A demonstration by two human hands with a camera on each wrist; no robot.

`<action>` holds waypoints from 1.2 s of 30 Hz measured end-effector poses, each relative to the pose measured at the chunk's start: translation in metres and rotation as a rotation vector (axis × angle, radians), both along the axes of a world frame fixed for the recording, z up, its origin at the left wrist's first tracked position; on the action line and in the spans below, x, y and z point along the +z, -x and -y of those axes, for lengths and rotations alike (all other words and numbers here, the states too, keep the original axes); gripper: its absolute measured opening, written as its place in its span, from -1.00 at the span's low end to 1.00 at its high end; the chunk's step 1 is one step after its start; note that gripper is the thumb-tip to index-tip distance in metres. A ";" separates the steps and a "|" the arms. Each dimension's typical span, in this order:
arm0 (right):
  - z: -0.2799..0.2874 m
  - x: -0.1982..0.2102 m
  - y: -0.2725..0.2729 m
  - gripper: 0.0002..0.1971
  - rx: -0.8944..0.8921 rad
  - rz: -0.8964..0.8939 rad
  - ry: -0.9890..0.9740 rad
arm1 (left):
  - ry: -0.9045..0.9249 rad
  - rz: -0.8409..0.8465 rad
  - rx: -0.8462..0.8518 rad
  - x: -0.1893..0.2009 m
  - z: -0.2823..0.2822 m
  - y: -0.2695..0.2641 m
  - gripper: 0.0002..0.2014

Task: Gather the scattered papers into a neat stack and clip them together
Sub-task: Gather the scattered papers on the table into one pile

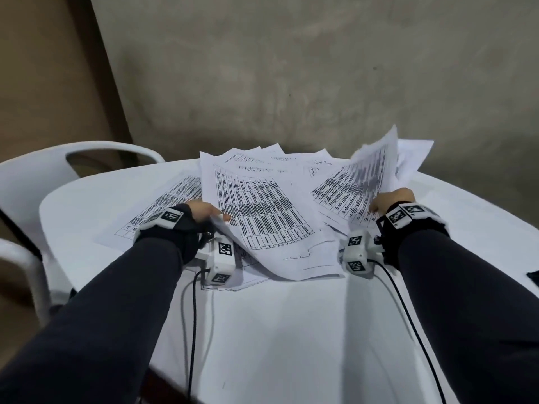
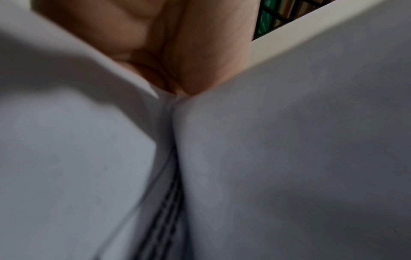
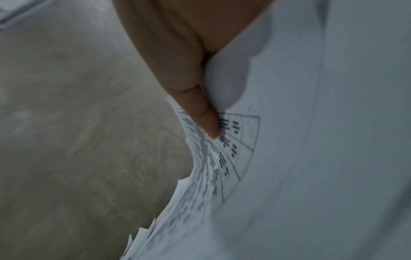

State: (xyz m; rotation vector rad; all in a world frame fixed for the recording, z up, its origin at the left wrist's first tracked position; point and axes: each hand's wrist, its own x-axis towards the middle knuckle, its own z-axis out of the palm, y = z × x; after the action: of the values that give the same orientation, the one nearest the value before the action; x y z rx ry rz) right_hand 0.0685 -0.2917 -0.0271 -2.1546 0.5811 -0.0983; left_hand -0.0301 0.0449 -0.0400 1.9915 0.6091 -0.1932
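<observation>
A white table stands before a grey wall, with one white chair left. Many papers lie mid-table, uncountable. Left hand pinches one sheaf; right hand grips another.

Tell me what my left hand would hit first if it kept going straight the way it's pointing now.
Probably more paper. The left hand points away from you and slightly right, pinching the near corner of the printed sheets in the middle of the table; straight on lie those overlapping pages, though depth is uncertain.
</observation>
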 end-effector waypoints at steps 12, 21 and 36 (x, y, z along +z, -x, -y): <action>-0.003 0.117 0.011 -0.66 -0.024 0.601 -0.133 | 0.061 -0.014 -0.016 -0.004 0.008 0.032 -0.49; -0.024 0.033 0.024 -0.35 0.406 0.030 -0.062 | 0.581 0.258 0.098 0.000 0.013 0.032 -0.35; -0.054 0.013 0.043 -0.65 0.900 -0.381 0.159 | 0.193 -0.024 -0.054 0.007 0.014 0.041 -0.76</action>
State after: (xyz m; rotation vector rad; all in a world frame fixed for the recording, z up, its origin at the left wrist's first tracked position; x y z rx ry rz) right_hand 0.0254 -0.2373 -0.0140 -2.4085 -0.2434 0.7863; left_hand -0.0712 0.0304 -0.0332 1.8222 0.5318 -0.2978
